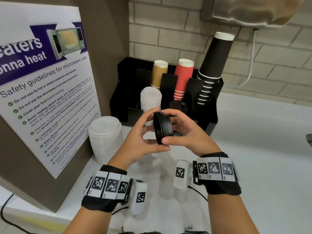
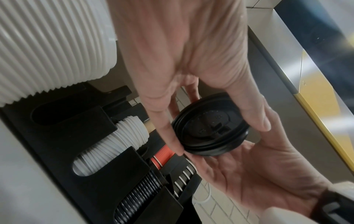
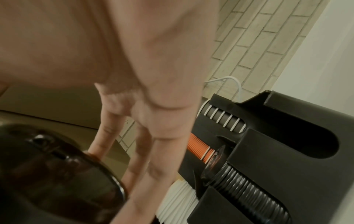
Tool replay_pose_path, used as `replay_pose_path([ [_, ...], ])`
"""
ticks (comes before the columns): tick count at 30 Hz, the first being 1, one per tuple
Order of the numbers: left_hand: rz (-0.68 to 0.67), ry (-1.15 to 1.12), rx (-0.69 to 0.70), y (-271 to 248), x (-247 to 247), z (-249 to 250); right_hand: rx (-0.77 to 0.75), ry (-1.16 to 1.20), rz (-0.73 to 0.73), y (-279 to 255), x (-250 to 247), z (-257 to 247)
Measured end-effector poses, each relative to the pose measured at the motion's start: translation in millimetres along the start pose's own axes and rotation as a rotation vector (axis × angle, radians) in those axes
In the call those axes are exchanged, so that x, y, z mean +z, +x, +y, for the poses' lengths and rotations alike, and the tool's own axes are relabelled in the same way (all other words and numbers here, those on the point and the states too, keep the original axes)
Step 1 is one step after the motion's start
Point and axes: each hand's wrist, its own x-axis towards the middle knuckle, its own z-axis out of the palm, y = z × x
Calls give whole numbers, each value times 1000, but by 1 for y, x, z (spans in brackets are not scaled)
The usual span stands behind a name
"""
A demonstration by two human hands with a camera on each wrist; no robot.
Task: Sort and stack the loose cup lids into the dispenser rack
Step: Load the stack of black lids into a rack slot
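Observation:
A small stack of black cup lids (image 1: 163, 128) stands on edge in the air, held between both hands. My left hand (image 1: 152, 130) grips its left side with curled fingers and thumb. Gripping the right side is my right hand (image 1: 177, 129). The same black lids (image 2: 210, 131) show their tops in the left wrist view and appear blurred (image 3: 57, 174) in the right wrist view. Just behind stands the black dispenser rack (image 1: 211, 115). Its front slots hold white lids (image 1: 150, 98) and black lids (image 1: 178, 106). A tall loose stack of white lids (image 1: 105, 137) sits on the counter to the left.
Brown cups (image 1: 159, 73), red cups (image 1: 183, 78) and black cups (image 1: 212, 68) fill the rack's back slots. A safety poster panel (image 1: 47, 92) walls off the left side. A brick wall with a white cable (image 1: 251, 68) lies behind. White counter (image 1: 261, 149) stretches right.

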Motion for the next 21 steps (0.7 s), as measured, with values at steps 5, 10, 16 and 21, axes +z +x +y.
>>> replay_pose_path([
  [5,17,33,10,1,1,-2,-2,-12,8,2,2,3],
  [10,31,37,4,2,1,-5,-11,-33,17,2,2,5],
  [16,45,32,3,3,1,-6,-30,-3,25,5,4,8],
  [21,126,23,-32,3,-5,-6,-65,54,125,16,-10,12],
])
